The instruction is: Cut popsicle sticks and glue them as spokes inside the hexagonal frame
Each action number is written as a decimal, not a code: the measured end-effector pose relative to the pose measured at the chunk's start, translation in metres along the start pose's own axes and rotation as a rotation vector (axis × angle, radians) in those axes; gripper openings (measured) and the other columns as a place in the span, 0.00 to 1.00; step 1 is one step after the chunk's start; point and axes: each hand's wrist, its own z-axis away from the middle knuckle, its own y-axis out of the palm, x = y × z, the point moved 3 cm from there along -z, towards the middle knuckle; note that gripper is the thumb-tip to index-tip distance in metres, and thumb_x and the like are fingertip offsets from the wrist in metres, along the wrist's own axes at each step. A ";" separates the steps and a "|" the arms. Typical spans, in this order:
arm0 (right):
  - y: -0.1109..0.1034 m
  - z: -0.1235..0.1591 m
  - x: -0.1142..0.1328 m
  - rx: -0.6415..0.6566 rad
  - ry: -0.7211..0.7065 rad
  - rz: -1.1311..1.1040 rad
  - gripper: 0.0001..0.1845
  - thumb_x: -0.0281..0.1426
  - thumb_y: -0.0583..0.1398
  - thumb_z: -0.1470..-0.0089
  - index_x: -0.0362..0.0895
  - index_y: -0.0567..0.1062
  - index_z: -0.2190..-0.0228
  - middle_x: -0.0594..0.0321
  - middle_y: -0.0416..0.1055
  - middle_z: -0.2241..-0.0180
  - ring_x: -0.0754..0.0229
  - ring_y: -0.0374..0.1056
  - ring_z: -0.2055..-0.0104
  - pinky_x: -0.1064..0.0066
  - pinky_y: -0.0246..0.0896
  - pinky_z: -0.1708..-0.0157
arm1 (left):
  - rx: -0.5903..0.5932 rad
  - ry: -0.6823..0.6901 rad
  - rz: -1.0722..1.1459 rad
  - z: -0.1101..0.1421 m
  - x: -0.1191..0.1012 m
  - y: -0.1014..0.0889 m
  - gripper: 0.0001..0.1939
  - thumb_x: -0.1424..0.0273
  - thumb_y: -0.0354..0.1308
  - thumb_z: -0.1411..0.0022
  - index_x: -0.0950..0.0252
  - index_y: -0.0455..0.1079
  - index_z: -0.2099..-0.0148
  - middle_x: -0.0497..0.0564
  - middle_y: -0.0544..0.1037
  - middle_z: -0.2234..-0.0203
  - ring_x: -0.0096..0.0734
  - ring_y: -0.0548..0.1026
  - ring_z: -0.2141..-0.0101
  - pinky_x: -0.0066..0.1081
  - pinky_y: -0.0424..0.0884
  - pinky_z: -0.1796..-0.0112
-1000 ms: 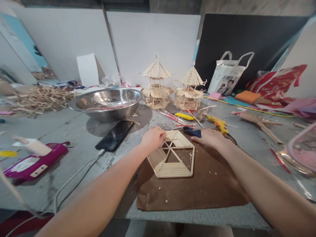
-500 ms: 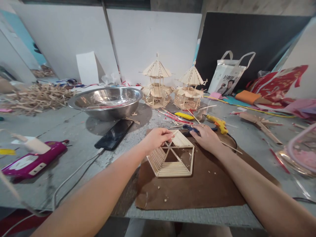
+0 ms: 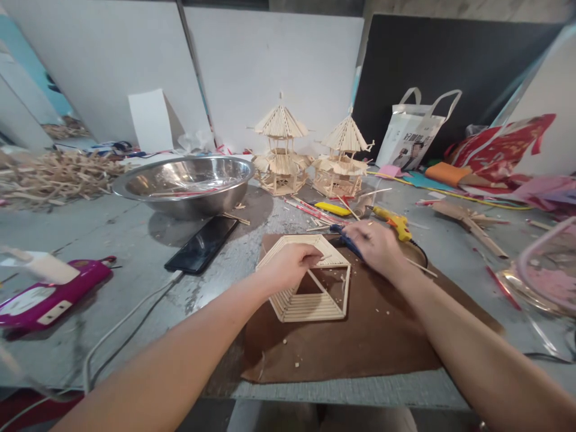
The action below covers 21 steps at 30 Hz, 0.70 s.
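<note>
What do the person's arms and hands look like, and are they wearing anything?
Both arms are bare from the hands up as far as the picture shows, with no sleeves. The left hand and right hand have no gloves. A thin ring seems to be on the right hand. I see no watch.

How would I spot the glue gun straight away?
Start at the brown sheet, then find the right hand by its far edge. The yellow glue gun lies just beyond that hand. Unlike the slim yellow tool nearby, it is pistol-shaped, with a dark cord.
</note>
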 end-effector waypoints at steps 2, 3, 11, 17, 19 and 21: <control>-0.010 -0.002 -0.038 -0.127 0.218 0.161 0.16 0.35 0.46 0.49 0.44 0.71 0.69 0.59 0.70 0.68 0.58 0.63 0.64 0.68 0.55 0.65 | -0.026 -0.018 -0.006 0.000 -0.001 -0.003 0.11 0.69 0.45 0.46 0.66 0.67 0.69 0.47 0.72 0.75 0.24 0.67 0.72 0.24 0.60 0.70; -0.016 -0.001 -0.057 -0.181 0.308 0.257 0.15 0.34 0.47 0.50 0.43 0.70 0.67 0.57 0.70 0.66 0.57 0.62 0.62 0.66 0.53 0.62 | -0.035 -0.035 -0.006 0.000 -0.001 -0.005 0.11 0.68 0.44 0.46 0.66 0.67 0.70 0.47 0.71 0.77 0.24 0.66 0.74 0.23 0.60 0.72; -0.015 0.016 -0.132 -0.008 0.764 0.442 0.22 0.36 0.48 0.53 0.33 0.67 0.61 0.44 0.67 0.63 0.48 0.60 0.58 0.61 0.52 0.61 | -0.011 -0.190 0.268 -0.001 0.003 -0.007 0.07 0.68 0.50 0.51 0.67 0.64 0.73 0.45 0.68 0.82 0.20 0.62 0.81 0.21 0.57 0.79; -0.010 0.020 -0.138 0.092 0.888 0.393 0.22 0.35 0.49 0.55 0.33 0.67 0.61 0.41 0.67 0.66 0.44 0.63 0.61 0.59 0.56 0.67 | -0.061 -0.220 0.386 -0.001 0.008 -0.005 0.08 0.67 0.54 0.55 0.68 0.65 0.75 0.43 0.65 0.83 0.17 0.59 0.82 0.20 0.55 0.80; -0.012 0.020 -0.138 0.090 0.907 0.371 0.19 0.32 0.50 0.56 0.32 0.68 0.63 0.40 0.67 0.66 0.44 0.63 0.61 0.59 0.56 0.66 | -0.060 -0.241 0.403 -0.002 0.008 -0.005 0.08 0.67 0.54 0.55 0.68 0.64 0.75 0.42 0.63 0.85 0.16 0.57 0.84 0.20 0.53 0.81; -0.015 0.020 -0.136 0.063 0.920 0.342 0.18 0.30 0.51 0.57 0.32 0.69 0.65 0.40 0.67 0.67 0.44 0.62 0.60 0.58 0.55 0.64 | -0.061 -0.262 0.420 -0.001 0.008 -0.005 0.08 0.67 0.54 0.56 0.68 0.63 0.76 0.42 0.62 0.86 0.15 0.56 0.85 0.20 0.52 0.82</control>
